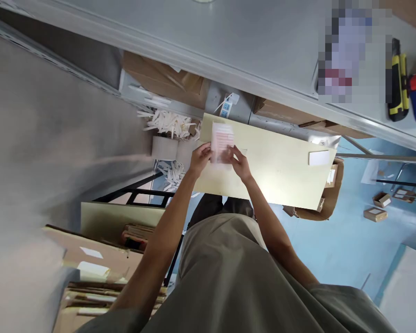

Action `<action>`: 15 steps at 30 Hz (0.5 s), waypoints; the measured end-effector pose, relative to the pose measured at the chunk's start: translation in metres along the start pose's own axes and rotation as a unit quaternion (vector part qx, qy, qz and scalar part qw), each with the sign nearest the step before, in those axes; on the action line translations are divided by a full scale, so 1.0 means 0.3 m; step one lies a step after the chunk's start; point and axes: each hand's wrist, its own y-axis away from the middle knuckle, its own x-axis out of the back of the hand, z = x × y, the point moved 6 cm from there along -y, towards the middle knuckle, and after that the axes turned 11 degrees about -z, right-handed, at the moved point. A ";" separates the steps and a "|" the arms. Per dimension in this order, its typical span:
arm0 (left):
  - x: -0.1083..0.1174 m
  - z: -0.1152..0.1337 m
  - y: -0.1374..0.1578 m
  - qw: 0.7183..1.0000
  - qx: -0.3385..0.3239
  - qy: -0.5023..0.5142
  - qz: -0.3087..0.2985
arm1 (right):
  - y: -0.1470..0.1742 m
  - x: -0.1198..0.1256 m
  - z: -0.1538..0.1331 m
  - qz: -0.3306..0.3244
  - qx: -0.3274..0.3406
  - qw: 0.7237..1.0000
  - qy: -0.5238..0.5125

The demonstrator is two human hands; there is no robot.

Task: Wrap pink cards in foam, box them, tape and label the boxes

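Left hand and right hand grip opposite sides of a pink-and-white packet over the left end of the pale board. Packet print blurred, unreadable; labels on floor cartons too small to read. Bare board extends rightward to a white card near the right edge.

Legible text: none. Packet, pinkish lines, blurred; whether print, cannot tell. Small carton, far right on floor, pale label, lettering too small. Box inside open carton, right, white label, unreadable. Cardboard sheet, near left, white patches, unreadable.
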 end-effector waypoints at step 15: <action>0.034 -0.001 0.280 0.993 -0.111 0.029 0.024 | 0.083 -0.075 -0.026 -0.013 0.027 1.000 -0.005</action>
